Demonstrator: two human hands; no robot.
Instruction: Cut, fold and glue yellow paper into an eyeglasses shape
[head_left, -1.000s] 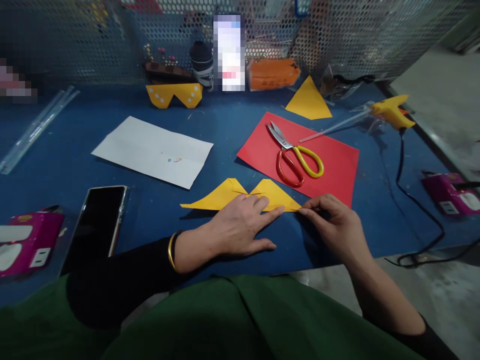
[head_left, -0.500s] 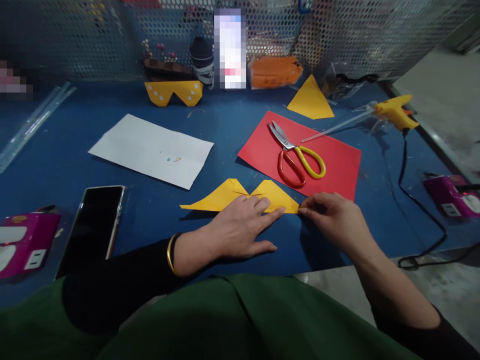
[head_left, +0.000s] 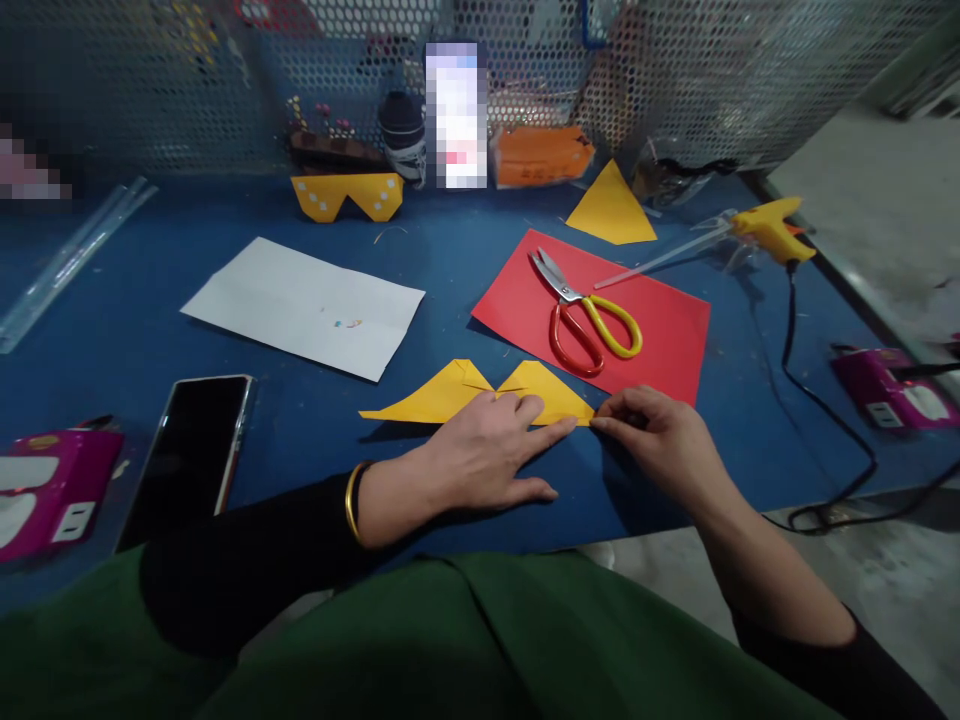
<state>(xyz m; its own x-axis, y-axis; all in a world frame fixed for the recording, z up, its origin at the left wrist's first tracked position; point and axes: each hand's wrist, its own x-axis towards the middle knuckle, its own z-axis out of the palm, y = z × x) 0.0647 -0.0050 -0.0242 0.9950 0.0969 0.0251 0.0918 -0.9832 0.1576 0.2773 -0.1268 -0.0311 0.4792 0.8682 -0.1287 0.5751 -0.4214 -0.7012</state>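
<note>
A folded piece of yellow paper [head_left: 442, 393], with two raised peaks and a notch between them, lies on the blue table in front of me. My left hand [head_left: 487, 445] rests on its middle and lower edge, fingers stretched out and spread, hiding part of it. At the paper's right tip, my right hand [head_left: 649, 425] pinches the corner between thumb and fingers. Just beyond the right hand, scissors [head_left: 574, 300] with one red and one yellow handle lie on a red sheet [head_left: 667, 330].
White paper [head_left: 307, 305] lies left of centre, near a black-screened phone [head_left: 191, 445]. Farther back are a yellow mask-shaped cutout [head_left: 347, 195] and a yellow paper triangle [head_left: 612, 208]. A yellow glue gun [head_left: 772, 228] sits at right, its cord trailing to the table edge.
The camera view has shifted slightly. Both hands stay on the yellow paper, the left flat on it and the right pinching its tip, with hardly any movement.
</note>
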